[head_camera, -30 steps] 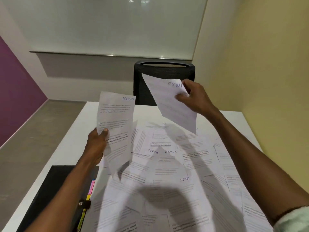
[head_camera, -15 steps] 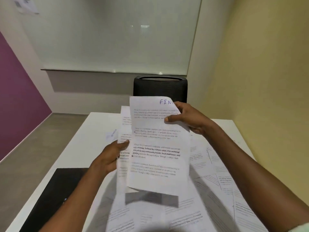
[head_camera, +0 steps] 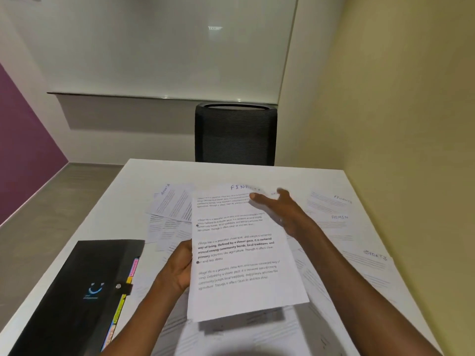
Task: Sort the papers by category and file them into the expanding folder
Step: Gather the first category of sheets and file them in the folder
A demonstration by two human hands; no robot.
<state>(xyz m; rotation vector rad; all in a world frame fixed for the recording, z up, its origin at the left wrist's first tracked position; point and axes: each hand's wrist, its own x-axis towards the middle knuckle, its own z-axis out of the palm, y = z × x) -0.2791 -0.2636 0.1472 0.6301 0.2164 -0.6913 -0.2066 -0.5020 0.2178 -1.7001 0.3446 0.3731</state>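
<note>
White table, large, carried everything; grey floor at 9 o'clock, purple wall beyond it, yellow wall at 3 o'clock, black chair at 12 o'clock. Black expanding folder, closed, coloured tabs showing, lay at 8 o'clock. Loose papers, headed by category, lay spread from 11 to 4 o'clock. Finance sheets, centre, were gripped at their left edge by the left hand. Right hand, fingers straight, blurred, sat at their top right corner; contact uncertain. Step judged: gathering one category. Next move would need another matching heading found among the spread.
</note>
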